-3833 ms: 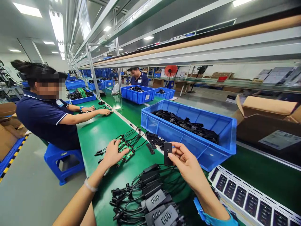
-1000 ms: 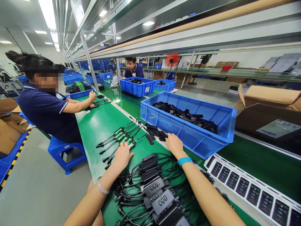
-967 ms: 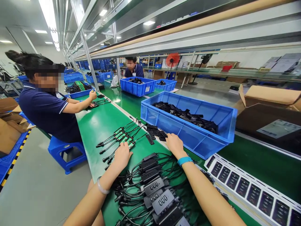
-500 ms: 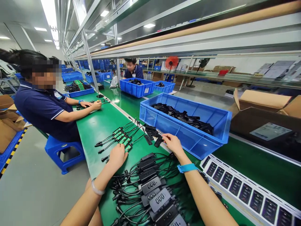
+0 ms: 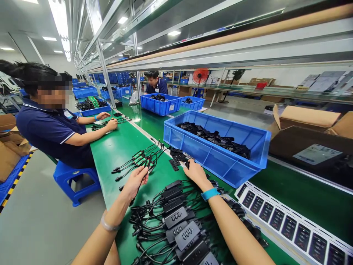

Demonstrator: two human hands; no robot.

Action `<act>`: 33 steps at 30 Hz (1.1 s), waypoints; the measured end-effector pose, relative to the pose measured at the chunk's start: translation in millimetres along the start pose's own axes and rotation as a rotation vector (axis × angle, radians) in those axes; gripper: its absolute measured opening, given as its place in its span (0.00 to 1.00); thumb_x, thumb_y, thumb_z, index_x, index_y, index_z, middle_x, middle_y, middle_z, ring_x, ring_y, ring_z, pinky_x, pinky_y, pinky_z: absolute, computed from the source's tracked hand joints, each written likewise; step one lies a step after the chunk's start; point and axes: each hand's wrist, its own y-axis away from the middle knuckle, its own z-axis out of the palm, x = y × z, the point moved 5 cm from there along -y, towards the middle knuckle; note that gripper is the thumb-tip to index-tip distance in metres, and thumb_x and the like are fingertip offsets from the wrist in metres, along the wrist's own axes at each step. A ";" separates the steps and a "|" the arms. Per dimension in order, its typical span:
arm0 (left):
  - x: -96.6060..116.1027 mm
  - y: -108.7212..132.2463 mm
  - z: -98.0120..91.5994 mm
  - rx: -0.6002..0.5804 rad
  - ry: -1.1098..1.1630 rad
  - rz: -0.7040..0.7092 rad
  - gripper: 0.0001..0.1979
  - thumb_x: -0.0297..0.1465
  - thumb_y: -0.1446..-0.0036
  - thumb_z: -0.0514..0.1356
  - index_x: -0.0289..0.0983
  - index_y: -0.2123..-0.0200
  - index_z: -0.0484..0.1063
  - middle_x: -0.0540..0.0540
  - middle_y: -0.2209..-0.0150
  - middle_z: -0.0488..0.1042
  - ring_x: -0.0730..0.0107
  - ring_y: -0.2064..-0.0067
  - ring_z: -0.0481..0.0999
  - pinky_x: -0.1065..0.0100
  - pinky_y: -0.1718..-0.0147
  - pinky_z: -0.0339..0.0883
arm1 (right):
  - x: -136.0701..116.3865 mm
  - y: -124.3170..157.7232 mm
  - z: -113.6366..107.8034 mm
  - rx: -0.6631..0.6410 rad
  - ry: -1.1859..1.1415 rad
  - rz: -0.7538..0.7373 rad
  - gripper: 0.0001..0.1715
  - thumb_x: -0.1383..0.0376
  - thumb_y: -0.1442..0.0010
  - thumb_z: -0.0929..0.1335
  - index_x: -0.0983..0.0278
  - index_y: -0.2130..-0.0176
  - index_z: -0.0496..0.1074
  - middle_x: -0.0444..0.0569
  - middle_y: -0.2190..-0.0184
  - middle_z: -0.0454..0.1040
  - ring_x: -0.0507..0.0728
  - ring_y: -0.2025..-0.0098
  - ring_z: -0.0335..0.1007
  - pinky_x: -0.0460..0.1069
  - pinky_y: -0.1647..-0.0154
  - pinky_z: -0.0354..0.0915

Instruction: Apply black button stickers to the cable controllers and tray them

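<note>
My left hand (image 5: 138, 179) is closed on a cabled circuit board (image 5: 148, 162), tilted up almost edge-on above the green table (image 5: 110, 151). Beside it lie several green circuit boards (image 5: 138, 158) with black cables. My right hand (image 5: 195, 173) pinches a black plastic cover (image 5: 188, 165), mostly hidden by the fingers, at the near side of a pile of loose covers (image 5: 176, 155). Below both hands, black cased modules (image 5: 176, 218) with cables lie in an overlapping row, some showing three curved slots.
A blue bin (image 5: 215, 162) of black covers stands beyond my right hand. A white sheet of dark labels (image 5: 278, 217) lies at right, near a cardboard box (image 5: 309, 147). A co-worker (image 5: 49, 125) sits at left, handling cables. Metal rails (image 5: 220, 48) run overhead.
My left hand has lifted a circuit board off the row and tilted it. My right hand has drawn slightly nearer with a cover. The co-worker's hands have moved apart.
</note>
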 end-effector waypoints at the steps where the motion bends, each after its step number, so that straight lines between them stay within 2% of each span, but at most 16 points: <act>1: 1.2 2.4 1.6 -0.007 0.052 -0.010 0.21 0.49 0.49 0.62 0.37 0.66 0.62 0.52 0.75 0.68 0.78 0.76 0.69 0.73 0.75 0.64 | -3.4 2.8 -3.6 -0.009 -0.056 -0.018 0.21 0.72 0.49 0.67 0.69 0.53 0.69 0.55 0.70 0.75 0.67 0.58 0.74 0.59 0.53 0.65; 4: 4.5 11.4 10.0 -0.032 0.169 -0.039 0.19 0.41 0.49 0.65 0.38 0.59 0.63 0.48 0.68 0.74 0.76 0.73 0.72 0.71 0.74 0.66 | -21.1 18.0 -13.1 -0.061 -0.269 -0.089 0.21 0.69 0.47 0.63 0.65 0.51 0.67 0.44 0.76 0.71 0.60 0.68 0.74 0.56 0.62 0.70; 7: 8.8 21.1 25.2 -0.112 0.282 -0.074 0.23 0.33 0.52 0.68 0.38 0.55 0.63 0.42 0.60 0.77 0.72 0.69 0.77 0.70 0.71 0.68 | -45.4 42.7 -21.8 -0.096 -0.475 -0.167 0.18 0.62 0.42 0.61 0.62 0.52 0.66 0.43 0.72 0.70 0.56 0.69 0.72 0.52 0.69 0.71; 10: 17.5 29.7 41.9 -0.221 0.293 -0.043 0.25 0.30 0.54 0.69 0.35 0.53 0.66 0.39 0.57 0.78 0.68 0.64 0.79 0.69 0.67 0.70 | -69.5 68.4 -28.8 -0.148 -0.711 -0.269 0.17 0.54 0.42 0.65 0.62 0.57 0.69 0.43 0.73 0.69 0.54 0.70 0.69 0.49 0.71 0.69; 13: 27.7 36.9 54.4 -0.313 0.193 0.055 0.19 0.31 0.54 0.69 0.32 0.57 0.73 0.41 0.61 0.78 0.67 0.62 0.77 0.68 0.65 0.70 | -85.0 85.1 -32.1 -0.194 -0.892 -0.335 0.16 0.54 0.47 0.71 0.62 0.63 0.71 0.41 0.76 0.68 0.52 0.73 0.66 0.47 0.71 0.66; 17: 30.5 44.0 60.4 -0.337 0.141 0.065 0.19 0.31 0.55 0.69 0.31 0.57 0.76 0.43 0.64 0.79 0.64 0.61 0.77 0.66 0.63 0.71 | -89.6 91.0 -29.5 -0.205 -0.943 -0.318 0.18 0.53 0.51 0.74 0.62 0.67 0.70 0.42 0.74 0.70 0.52 0.73 0.67 0.47 0.72 0.65; 22: 29.5 49.6 61.4 -0.346 0.121 0.079 0.25 0.32 0.57 0.72 0.32 0.54 0.76 0.41 0.59 0.78 0.62 0.59 0.77 0.65 0.58 0.69 | -85.7 91.5 -26.4 -0.219 -0.958 -0.264 0.21 0.51 0.53 0.75 0.62 0.68 0.69 0.43 0.71 0.70 0.52 0.73 0.69 0.47 0.75 0.66; 27: 29.6 51.6 64.0 -0.352 0.111 0.084 0.28 0.36 0.56 0.72 0.32 0.50 0.74 0.42 0.60 0.78 0.63 0.60 0.77 0.63 0.57 0.68 | -83.6 91.9 -32.8 -0.196 -0.922 -0.313 0.19 0.53 0.52 0.75 0.63 0.68 0.71 0.42 0.73 0.68 0.52 0.73 0.67 0.47 0.73 0.65; 33: 33.1 52.8 68.0 -0.327 0.023 0.139 0.24 0.40 0.51 0.68 0.32 0.53 0.75 0.43 0.62 0.77 0.65 0.64 0.75 0.65 0.61 0.68 | -79.7 90.3 -30.1 -0.175 -0.907 -0.313 0.20 0.53 0.52 0.76 0.62 0.68 0.69 0.41 0.74 0.66 0.52 0.73 0.64 0.47 0.73 0.63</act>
